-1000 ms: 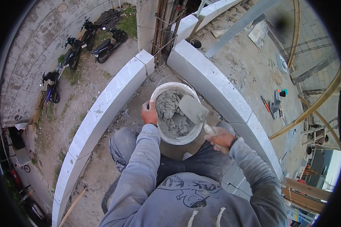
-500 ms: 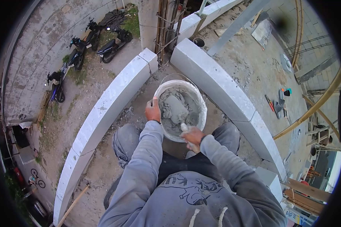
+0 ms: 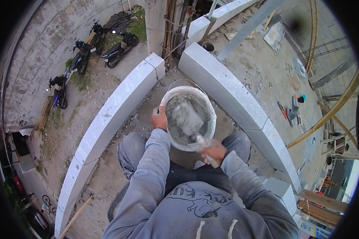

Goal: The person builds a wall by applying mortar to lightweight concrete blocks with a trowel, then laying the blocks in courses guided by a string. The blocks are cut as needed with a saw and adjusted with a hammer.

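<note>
A white bucket point(image 3: 211, 115) with grey mortar point(image 3: 175, 104) in it stands between my knees, its wire handle resting toward the far side. My left hand point(image 3: 159, 118) grips the bucket's left rim. In my right hand point(image 3: 214, 153) is the pale handle of a trowel point(image 3: 187, 118), held at the near right edge of the bucket. The trowel's blade is inside, blurred by motion and coated with mortar.
Low walls of light blocks run along the left point(image 3: 103, 115) and right point(image 3: 231, 89), narrowing toward a column point(image 3: 155, 28) with steel bars. Tools point(image 3: 292, 111) lie on the floor at right. Motorcycles point(image 3: 79, 57) stand beyond the left wall. A wooden stick point(image 3: 77, 215) lies lower left.
My right hand has moved right and slightly toward me with the trowel handle. The blade has shifted and turned in the mortar. My left hand stays on the rim.
</note>
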`<control>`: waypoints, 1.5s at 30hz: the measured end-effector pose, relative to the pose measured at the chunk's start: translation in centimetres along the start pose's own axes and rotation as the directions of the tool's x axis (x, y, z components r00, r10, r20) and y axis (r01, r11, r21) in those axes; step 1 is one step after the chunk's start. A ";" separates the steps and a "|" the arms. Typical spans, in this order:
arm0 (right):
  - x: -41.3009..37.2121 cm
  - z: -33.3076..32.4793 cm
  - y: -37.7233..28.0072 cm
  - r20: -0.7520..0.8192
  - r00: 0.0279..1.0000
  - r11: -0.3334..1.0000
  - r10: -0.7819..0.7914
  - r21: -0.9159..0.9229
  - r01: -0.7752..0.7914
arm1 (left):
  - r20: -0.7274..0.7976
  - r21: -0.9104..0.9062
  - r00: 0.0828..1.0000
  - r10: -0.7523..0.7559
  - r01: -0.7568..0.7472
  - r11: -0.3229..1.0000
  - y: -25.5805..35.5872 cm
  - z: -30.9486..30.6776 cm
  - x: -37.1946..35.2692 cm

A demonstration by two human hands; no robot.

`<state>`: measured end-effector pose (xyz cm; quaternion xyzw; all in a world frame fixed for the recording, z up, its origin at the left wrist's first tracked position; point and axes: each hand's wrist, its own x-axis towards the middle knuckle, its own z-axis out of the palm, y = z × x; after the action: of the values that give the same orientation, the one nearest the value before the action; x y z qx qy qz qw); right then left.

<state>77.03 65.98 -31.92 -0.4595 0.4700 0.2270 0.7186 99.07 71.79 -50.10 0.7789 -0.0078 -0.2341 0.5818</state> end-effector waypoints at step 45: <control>2.4 1.5 6.0 -0.220 0.740 0.116 -0.636 -0.975 -0.190 | -0.016 0.026 1.000 -0.004 0.004 1.000 0.5 -0.2 -0.6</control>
<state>74.30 69.90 -36.48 -0.9232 0.3255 0.1898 0.0759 98.72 72.04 -49.37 0.7883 -0.0046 -0.2287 0.5712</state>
